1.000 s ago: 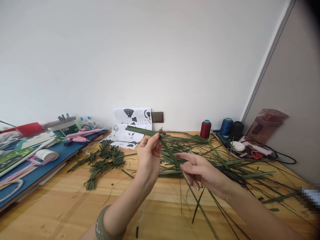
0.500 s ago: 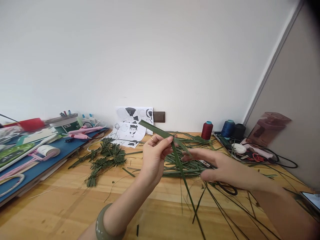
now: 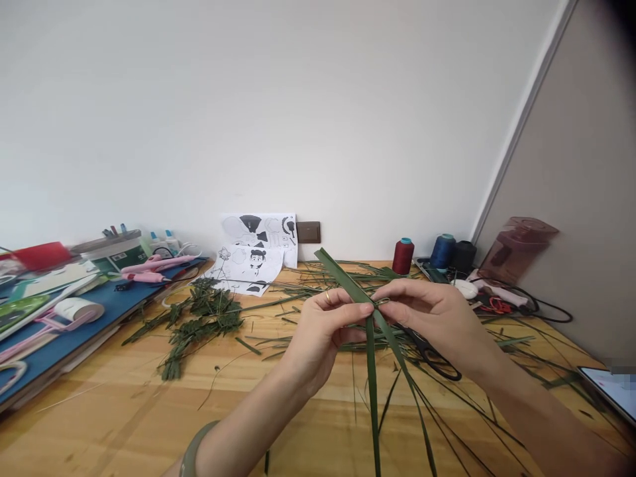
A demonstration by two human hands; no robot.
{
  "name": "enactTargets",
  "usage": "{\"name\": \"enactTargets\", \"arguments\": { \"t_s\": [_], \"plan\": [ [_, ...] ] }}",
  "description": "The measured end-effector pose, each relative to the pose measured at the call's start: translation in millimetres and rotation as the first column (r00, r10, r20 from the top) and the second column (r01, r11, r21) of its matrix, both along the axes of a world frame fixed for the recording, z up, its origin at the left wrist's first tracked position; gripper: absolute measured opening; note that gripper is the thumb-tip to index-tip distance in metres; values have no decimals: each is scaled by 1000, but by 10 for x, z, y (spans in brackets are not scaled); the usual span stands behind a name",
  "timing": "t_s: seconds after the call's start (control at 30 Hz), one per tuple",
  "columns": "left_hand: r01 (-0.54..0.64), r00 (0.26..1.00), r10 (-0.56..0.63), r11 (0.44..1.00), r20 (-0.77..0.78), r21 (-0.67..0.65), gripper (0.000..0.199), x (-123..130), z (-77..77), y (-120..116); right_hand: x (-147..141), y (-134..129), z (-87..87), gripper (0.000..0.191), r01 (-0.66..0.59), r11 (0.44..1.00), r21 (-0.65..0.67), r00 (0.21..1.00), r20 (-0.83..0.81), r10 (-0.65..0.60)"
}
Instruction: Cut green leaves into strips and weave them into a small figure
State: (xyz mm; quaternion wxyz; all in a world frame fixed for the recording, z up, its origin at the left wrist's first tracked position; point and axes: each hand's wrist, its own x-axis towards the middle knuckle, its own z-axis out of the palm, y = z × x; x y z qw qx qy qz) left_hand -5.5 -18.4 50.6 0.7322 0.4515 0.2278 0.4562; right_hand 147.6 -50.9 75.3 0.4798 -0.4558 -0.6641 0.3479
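Right hand [image 3: 437, 320] has reached the green strips [image 3: 372, 377], their crossing partly hidden.

1. This looked like a craft workspace.
2. A light-brown wooden table [image 3: 163, 424] carried flat green leaf strips [image 3: 248, 346], a dark-red thread spool [image 3: 403, 258] and black-handled scissors [image 3: 442, 363].
3. White printed sheets [image 3: 248, 271] stood nearby.

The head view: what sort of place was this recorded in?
Probably a craft workspace: a light wooden table bears loose green leaf strips, with a dark red thread spool and black-handled scissors by them.
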Motion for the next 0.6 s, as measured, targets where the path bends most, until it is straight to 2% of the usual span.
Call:
{"name": "enactTargets", "arguments": {
  "t_s": [0.23, 0.33, 0.47, 0.6],
  "plan": [
    [37, 999, -37, 998, 6, -51, 8, -17, 29, -22, 10, 6, -16, 9, 55, 971, 234, 968, 226, -109],
    [66, 998, -66, 994, 5, -86, 8, -17, 30, -10, 16, 18, -48, 11, 55, 940, 336, 939, 304, -163],
    [58, 998, -59, 989, 0, -134, 9, -3, 20, 3, 18, 10, -52, 12, 14, 863, 505, 851, 447, -275],
    [56, 998, -57, 990, -8, -130, 7, 6, 8, 8, 70, 15, -47, 10, -82, 748, 658, 714, 563, -417]
  ]
}}
